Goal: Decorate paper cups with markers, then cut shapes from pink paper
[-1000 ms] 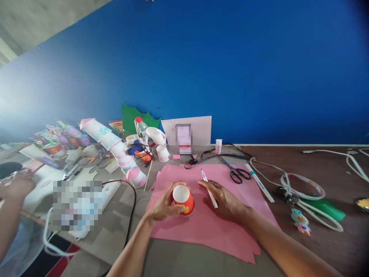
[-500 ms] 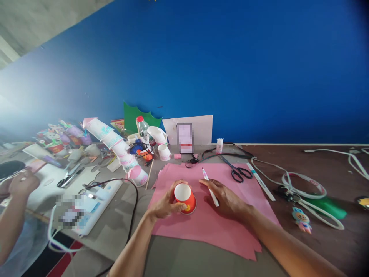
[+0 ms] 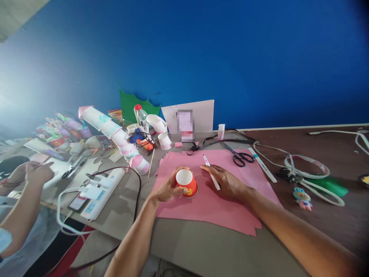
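My left hand [image 3: 170, 188] is closed around a small red paper cup [image 3: 190, 187] with a yellow mark on its side. The cup's white round end faces up, and its wider rim is at the lower side, over pink paper [image 3: 230, 213]. In my right hand [image 3: 227, 182] is a slim white marker pen [image 3: 212, 177], its pinkish tip pointing away from me, a short way right of the cup. That hand rests on the pink sheets, with some fingers hidden beneath it. Black-handled scissors [image 3: 242, 158] and another white marker [image 3: 264, 167] lie beyond my right hand.
Left of the paper lean stacked decorated cups [image 3: 115, 136]. A white power strip [image 3: 105, 192] with plugs and cables lies nearer. A bottle [image 3: 141, 117], a small jar [image 3: 221, 131] and a lanyard with keychain [image 3: 302, 196] are around. At far left are another person's hands [image 3: 37, 173].
My view has tilted down, so everything sits higher in the picture. Both my hands keep their hold on cup and marker. The other person's hands at left have shifted.
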`<state>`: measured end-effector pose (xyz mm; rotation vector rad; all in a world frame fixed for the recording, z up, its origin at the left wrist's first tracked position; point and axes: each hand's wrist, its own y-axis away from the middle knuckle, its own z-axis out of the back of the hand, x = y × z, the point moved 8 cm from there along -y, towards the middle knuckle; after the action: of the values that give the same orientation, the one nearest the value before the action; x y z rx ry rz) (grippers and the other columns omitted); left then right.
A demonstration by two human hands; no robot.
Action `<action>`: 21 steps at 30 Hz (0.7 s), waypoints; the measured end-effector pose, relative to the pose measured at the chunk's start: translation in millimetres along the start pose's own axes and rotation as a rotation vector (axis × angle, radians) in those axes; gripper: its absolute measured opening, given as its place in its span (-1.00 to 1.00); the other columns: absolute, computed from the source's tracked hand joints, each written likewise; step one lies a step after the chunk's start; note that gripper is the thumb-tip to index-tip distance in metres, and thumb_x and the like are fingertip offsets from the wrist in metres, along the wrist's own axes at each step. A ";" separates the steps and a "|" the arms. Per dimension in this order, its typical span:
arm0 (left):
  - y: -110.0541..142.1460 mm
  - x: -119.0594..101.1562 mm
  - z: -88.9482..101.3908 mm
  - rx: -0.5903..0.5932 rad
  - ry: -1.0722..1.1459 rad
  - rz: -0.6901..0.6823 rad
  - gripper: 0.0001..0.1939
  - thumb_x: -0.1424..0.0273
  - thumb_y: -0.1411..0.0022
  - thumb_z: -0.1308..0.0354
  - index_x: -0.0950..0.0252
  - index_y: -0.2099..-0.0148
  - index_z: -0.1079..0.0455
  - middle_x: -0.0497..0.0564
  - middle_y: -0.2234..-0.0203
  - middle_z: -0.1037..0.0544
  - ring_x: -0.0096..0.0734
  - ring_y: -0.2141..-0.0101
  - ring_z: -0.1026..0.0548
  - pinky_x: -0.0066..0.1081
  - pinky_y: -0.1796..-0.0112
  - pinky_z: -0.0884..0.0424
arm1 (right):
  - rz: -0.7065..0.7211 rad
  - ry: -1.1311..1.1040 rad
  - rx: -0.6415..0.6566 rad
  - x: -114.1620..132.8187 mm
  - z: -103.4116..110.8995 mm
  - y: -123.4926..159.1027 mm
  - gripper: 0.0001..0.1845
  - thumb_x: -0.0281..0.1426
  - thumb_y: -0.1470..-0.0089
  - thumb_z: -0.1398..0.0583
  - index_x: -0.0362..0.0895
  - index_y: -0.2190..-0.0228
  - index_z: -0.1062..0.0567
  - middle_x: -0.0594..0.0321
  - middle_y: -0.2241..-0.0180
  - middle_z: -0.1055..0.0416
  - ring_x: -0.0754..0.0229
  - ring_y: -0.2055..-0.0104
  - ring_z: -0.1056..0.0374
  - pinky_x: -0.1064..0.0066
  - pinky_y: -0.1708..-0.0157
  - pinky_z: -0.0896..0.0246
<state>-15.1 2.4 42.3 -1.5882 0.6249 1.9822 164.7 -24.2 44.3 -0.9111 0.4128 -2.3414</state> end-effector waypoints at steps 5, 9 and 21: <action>-0.6 -0.6 -2.8 0.008 -0.020 -0.003 -0.14 0.08 -0.06 -0.36 0.11 -0.34 -0.11 0.13 0.00 -0.40 -0.42 0.33 -0.35 -0.49 0.43 -0.35 | 0.004 0.010 0.001 0.3 -0.7 0.7 -0.45 -0.47 -0.11 -0.16 -0.16 -0.16 -0.32 -0.08 0.02 -0.53 -0.10 -0.01 -0.46 0.03 0.01 -0.40; -1.1 -1.2 -3.1 0.003 -0.040 0.009 -0.14 0.09 -0.04 -0.37 0.13 -0.32 -0.14 0.11 0.03 -0.40 -0.44 0.34 -0.32 -0.49 0.43 -0.34 | 0.002 0.016 -0.001 -1.0 -1.6 1.3 -0.44 -0.46 -0.11 -0.16 -0.16 -0.16 -0.32 -0.09 -0.03 -0.50 -0.11 -0.06 -0.44 0.00 -0.01 -0.39; -2.0 -4.4 -4.3 0.003 -0.035 -0.012 -0.15 0.01 -0.02 -0.35 0.13 -0.29 -0.16 0.06 0.11 -0.38 -0.34 0.23 -0.33 -0.40 0.28 -0.38 | -0.068 -0.074 -0.013 -7.4 -0.8 3.3 -0.45 -0.39 -0.13 -0.18 -0.13 -0.17 -0.32 -0.08 -0.02 -0.51 -0.12 -0.06 -0.46 0.00 -0.01 -0.40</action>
<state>-9.9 0.7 45.7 -1.5489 0.6027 1.9945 169.9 -22.1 38.4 -1.0293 0.3728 -2.3605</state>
